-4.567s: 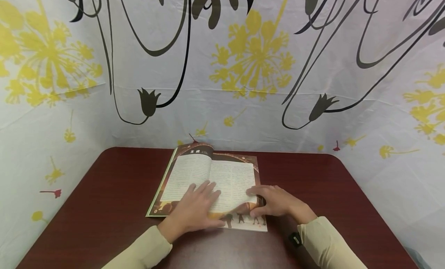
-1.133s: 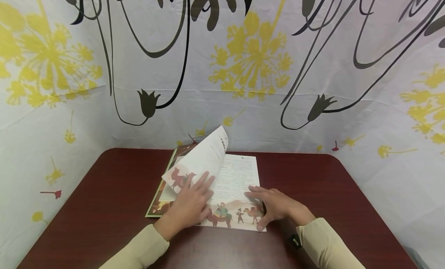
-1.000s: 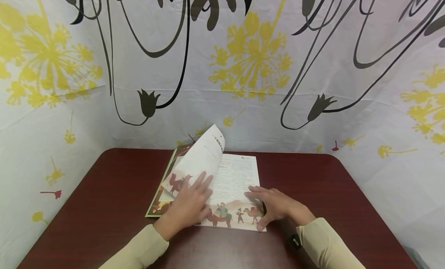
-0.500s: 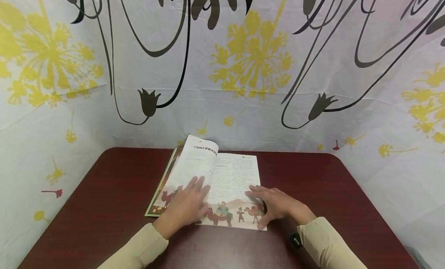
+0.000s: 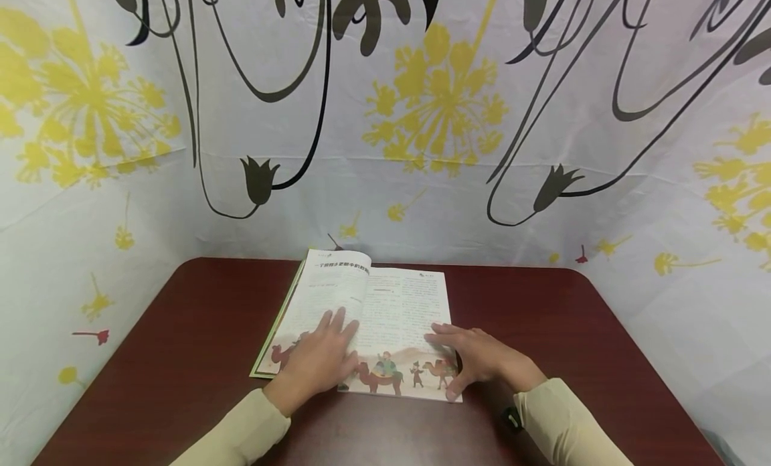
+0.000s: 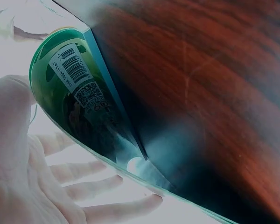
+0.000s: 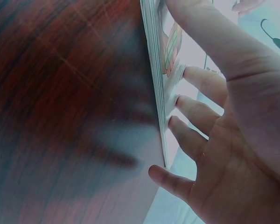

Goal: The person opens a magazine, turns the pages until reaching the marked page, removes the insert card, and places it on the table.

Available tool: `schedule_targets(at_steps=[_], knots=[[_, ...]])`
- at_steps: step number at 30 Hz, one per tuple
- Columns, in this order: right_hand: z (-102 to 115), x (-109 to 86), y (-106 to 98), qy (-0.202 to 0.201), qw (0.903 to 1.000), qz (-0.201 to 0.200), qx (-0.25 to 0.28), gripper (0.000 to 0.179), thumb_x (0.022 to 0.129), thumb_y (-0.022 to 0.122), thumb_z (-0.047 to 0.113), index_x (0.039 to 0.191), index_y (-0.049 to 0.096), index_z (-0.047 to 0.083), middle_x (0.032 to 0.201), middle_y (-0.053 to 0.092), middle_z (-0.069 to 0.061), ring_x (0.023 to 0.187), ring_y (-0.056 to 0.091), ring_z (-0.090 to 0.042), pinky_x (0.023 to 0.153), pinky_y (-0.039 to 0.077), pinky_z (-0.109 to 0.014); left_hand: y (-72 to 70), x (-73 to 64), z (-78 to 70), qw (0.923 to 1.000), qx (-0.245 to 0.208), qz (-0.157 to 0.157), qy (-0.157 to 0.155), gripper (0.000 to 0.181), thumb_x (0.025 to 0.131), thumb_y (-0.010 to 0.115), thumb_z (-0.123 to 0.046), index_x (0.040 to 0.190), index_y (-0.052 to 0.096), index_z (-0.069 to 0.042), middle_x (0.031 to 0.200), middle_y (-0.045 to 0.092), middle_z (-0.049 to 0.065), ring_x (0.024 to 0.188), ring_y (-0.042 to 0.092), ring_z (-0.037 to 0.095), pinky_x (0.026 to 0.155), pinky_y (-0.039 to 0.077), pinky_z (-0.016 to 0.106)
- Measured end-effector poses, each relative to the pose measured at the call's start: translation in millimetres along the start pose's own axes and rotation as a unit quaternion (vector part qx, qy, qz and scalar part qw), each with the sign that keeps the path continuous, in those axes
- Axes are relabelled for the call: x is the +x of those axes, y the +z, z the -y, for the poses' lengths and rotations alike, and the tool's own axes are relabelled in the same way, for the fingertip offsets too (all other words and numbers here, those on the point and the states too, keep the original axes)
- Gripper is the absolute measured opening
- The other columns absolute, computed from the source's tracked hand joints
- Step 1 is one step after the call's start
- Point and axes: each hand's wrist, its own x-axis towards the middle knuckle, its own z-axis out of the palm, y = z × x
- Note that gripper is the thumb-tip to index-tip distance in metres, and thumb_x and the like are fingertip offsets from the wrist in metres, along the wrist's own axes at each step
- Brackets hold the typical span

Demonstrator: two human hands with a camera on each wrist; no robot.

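Observation:
A magazine (image 5: 402, 305) lies spread on the dark red table, text on both pages and camels drawn along the bottom. My left hand (image 5: 318, 360) rests with extended fingers on the lower part of the left page. At the lower right edge, my right hand (image 5: 482, 355) touches the right page with spread fingers, the thumb near the corner. In the left wrist view the magazine's green cover (image 6: 51, 51) curves up from the table, showing a barcode label (image 6: 71, 67). The right wrist view shows the stacked page edges (image 7: 154, 79) beside my fingers.
The wood-grain table (image 5: 530, 305) has rounded far corners. Behind it and along both sides hangs a white cloth (image 5: 337, 131) printed with yellow flowers and dark vines. A small black device (image 5: 512, 418) sits at my right cuff.
A page with a camel picture has been turned from right to left and now lies on the left side. My left hand moved left with it; my right hand stayed at the right edge.

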Motion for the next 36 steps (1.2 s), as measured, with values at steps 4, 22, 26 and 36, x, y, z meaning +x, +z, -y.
schedule_targets(at_steps=[4, 22, 26, 36], knots=[[0.3, -0.5, -0.1, 0.002, 1.0000, 0.000, 0.001, 0.109, 0.058, 0.089, 0.054, 0.149, 0.047, 0.012, 0.156, 0.037, -0.016, 0.139, 0.040, -0.038, 0.103, 0.038, -0.060, -1.0, -0.7, -0.6, 0.9996, -0.016, 0.012, -0.019, 0.053, 0.092, 0.060, -0.030, 0.139, 0.054, -0.007, 0.150, 0.042, 0.024, 0.136, 0.041, 0.043, 0.083, 0.051, 0.063], [0.4, -1.3, -2.5, -0.003, 1.0000, -0.003, 0.004, 0.105, 0.061, 0.087, 0.055, 0.148, 0.048, 0.011, 0.155, 0.038, -0.017, 0.138, 0.041, -0.039, 0.103, 0.037, -0.062, -0.2, -0.2, -0.9, 0.9997, -0.008, 0.004, -0.022, 0.053, 0.091, 0.060, -0.030, 0.138, 0.054, -0.006, 0.146, 0.044, 0.025, 0.133, 0.044, 0.043, 0.080, 0.053, 0.060], [0.9, -1.5, -3.7, -0.009, 1.0000, -0.003, 0.002, 0.103, 0.062, 0.086, 0.055, 0.147, 0.049, 0.010, 0.155, 0.039, -0.017, 0.139, 0.041, -0.038, 0.102, 0.038, -0.062, -1.8, 0.0, -1.6, 0.9996, -0.005, 0.007, -0.025, 0.053, 0.091, 0.060, -0.031, 0.139, 0.054, -0.007, 0.147, 0.044, 0.025, 0.133, 0.044, 0.043, 0.082, 0.051, 0.062], [-0.1, 0.6, -5.3, -0.018, 0.9998, -0.011, -0.002, 0.096, 0.066, 0.085, 0.055, 0.144, 0.053, 0.009, 0.152, 0.044, -0.017, 0.137, 0.044, -0.037, 0.100, 0.041, -0.061, 1.0, 4.4, -3.2, 0.9990, 0.043, -0.002, 0.005, 0.056, 0.093, 0.059, -0.042, 0.139, 0.056, -0.010, 0.149, 0.044, 0.021, 0.140, 0.037, 0.039, 0.102, 0.035, 0.066]])
